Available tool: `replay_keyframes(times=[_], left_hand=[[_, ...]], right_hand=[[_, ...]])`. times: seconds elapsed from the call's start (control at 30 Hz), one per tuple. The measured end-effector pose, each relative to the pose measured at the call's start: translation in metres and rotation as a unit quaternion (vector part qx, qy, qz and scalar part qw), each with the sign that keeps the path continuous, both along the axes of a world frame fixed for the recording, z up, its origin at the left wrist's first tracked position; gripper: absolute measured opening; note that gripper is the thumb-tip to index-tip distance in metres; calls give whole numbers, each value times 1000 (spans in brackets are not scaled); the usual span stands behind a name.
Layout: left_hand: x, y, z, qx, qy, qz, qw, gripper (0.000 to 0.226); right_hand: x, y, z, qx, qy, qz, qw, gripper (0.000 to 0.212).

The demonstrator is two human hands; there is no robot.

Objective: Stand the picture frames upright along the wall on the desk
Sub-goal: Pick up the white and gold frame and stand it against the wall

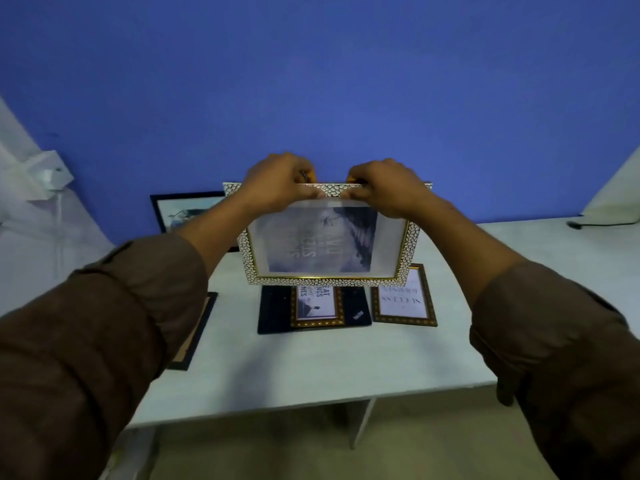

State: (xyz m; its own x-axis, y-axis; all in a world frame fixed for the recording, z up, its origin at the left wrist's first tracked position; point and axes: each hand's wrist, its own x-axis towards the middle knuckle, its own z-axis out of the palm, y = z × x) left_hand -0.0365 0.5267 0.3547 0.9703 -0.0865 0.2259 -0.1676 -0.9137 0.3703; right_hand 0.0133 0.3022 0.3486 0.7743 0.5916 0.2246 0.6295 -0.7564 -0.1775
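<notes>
I hold a large white pebble-patterned frame [329,251] with gold inner trim above the white desk [311,362], picture upside down and tilted toward me. My left hand [280,178] and my right hand [388,188] both grip its top edge, close together. A black frame [180,211] stands against the blue wall at the left, partly hidden by my left arm. Flat on the desk lie a small brown frame [317,306] and another brown frame [403,299] to its right. A dark-edged frame [194,334] lies at the left, mostly hidden by my sleeve.
A dark laptop or pad [356,313] lies under the small brown frame. White cloth-covered things [38,181] stand at the left. A dark cable [588,224] lies at the far right of the desk, beside a white object [620,192]. The desk's front edge is near me.
</notes>
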Motion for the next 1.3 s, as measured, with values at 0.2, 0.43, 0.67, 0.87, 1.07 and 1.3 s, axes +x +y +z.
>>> replay_keyframes(times=[0.2, 0.43, 0.67, 0.87, 1.07, 1.3], left_hand=[[22, -60, -21, -39, -117, 3, 992, 49], [55, -160, -68, -191, -150, 116, 963, 72], [111, -216, -115, -375, 174, 187, 891, 25], [172, -219, -126, -440, 186, 164, 863, 12], [236, -205, -130, -456, 130, 130, 871, 25], [306, -196, -160, -282, 53, 173, 942, 28]], right_hand=[[21, -105, -3, 61, -18, -90, 994, 33], [59, -211, -5, 168, -44, -203, 964, 34], [106, -257, -25, 357, 56, -235, 903, 45], [156, -261, -60, 459, 150, -228, 846, 37], [223, -270, -104, 416, 143, -225, 869, 28], [319, -270, -166, 277, 160, -214, 923, 17]])
